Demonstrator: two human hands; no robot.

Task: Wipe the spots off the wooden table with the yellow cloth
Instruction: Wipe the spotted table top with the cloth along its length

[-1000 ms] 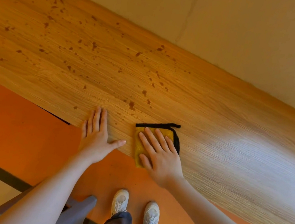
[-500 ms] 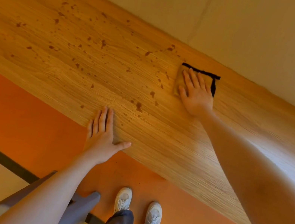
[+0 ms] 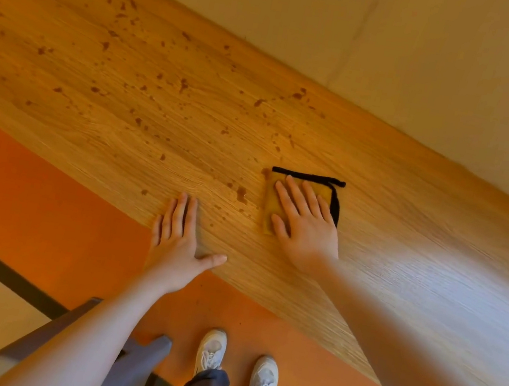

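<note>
A folded yellow cloth point(image 3: 270, 204) with a black hem lies flat on the wooden table point(image 3: 119, 141). My right hand point(image 3: 306, 227) presses on the cloth with straight fingers, covering most of it. My left hand point(image 3: 178, 242) rests flat on the table's near edge, fingers straight and thumb out to the right. Several dark brown spots point(image 3: 241, 194) dot the wood to the left of the cloth and across the far left part. The wood to the right of the cloth shows no spots.
A beige wall point(image 3: 407, 49) runs along the table's far edge. An orange floor point(image 3: 40, 206) lies below the near edge, where my white shoes point(image 3: 211, 352) stand. A grey chair point(image 3: 129, 371) sits at the lower left.
My right hand has slid the cloth from the table's far edge back toward the near side. Half a second before that it had pushed the cloth outward. My left hand stayed put.
</note>
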